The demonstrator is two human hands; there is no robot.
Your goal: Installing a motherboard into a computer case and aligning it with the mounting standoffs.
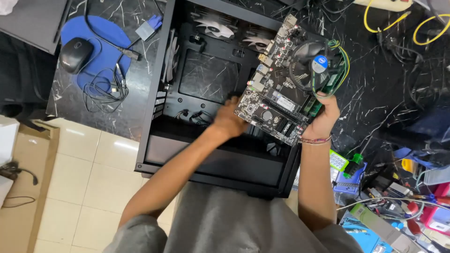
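I count one motherboard [286,89] between my two hands, one open black computer case [159,93] under them, two white fans [215,27] beyond, one mouse [75,54] far left.

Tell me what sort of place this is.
Likely a computer repair bench: both hands hold a motherboard over an open black PC case, with a mouse and loose cables on the dark marble-patterned table.

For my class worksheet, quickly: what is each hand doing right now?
Left hand: gripping the lower-left edge of the dark green motherboard with its round cooler fan.
Right hand: closed on the same board's right edge.
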